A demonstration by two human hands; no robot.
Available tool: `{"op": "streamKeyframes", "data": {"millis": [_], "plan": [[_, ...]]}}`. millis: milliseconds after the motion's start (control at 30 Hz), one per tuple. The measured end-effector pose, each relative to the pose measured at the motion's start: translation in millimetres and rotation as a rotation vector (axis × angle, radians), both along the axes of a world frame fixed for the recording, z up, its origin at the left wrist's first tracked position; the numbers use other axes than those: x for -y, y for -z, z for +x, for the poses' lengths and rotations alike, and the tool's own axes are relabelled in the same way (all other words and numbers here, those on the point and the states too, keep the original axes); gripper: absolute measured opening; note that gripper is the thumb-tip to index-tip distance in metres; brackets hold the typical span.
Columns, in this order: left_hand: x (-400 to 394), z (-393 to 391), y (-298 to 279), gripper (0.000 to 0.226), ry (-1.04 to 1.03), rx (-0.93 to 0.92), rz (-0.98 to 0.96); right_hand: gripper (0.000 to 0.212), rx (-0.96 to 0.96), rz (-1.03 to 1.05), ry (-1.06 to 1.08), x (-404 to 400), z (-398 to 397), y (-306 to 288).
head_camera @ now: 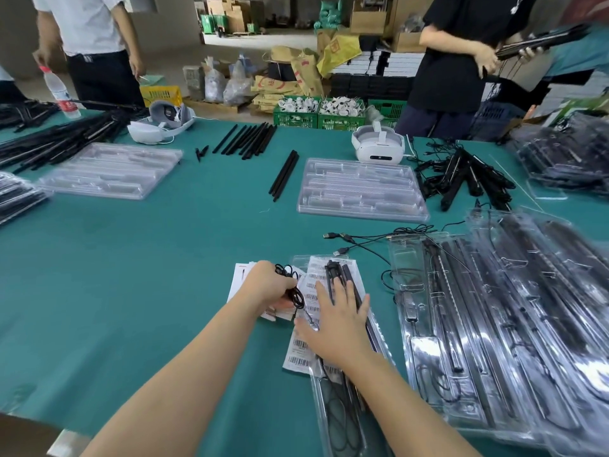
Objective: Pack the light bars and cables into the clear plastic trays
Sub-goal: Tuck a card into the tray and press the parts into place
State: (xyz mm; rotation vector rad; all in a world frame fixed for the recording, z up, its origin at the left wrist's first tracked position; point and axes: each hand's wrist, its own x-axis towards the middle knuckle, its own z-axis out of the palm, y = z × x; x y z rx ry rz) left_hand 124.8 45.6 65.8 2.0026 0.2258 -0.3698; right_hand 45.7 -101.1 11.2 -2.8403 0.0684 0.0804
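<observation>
Over tray (379, 328) | right hand (336, 321) flat (fingers spread) | left hand (272, 285) pinching cable (293, 288)

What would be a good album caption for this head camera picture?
At a green table, the left hand grips a coiled black cable while the right hand presses light bars into a clear tray.

Teal table (131, 275); black light bars (245, 140); clear trays (362, 189); possibly barcoded white labels (298, 354).

Bright, even indoor light; shadows soft and faint on green table (138, 275). Glare streaks on clear plastic trays (514, 324) at table's right edge, smeared by motion blur. Wide-angle bending at frame edges. Centre sharp; far background slightly soft.
</observation>
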Motion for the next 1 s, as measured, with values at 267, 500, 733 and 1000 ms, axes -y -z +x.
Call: {"op": "streamKeyframes", "data": {"millis": [267, 500, 733, 1000], "plan": [[2, -3, -1, 0.008, -0.011, -0.039, -0.204, 0.083, 0.059, 0.172, 0.020, 5, 0, 1], [0, -6, 0, 0.006, -0.012, -0.033, -0.308, 0.084, 0.055, 0.289, 0.033, 8, -2, -10], [-2, -7, 0, 0.009, -0.038, -0.039, -0.286, 0.082, 0.084, 0.318, 0.048, 7, -3, -12], [0, -11, 1, 0.011, -0.066, -0.006, -0.142, 0.084, 0.111, 0.288, 0.037, 6, -2, -5]]}}
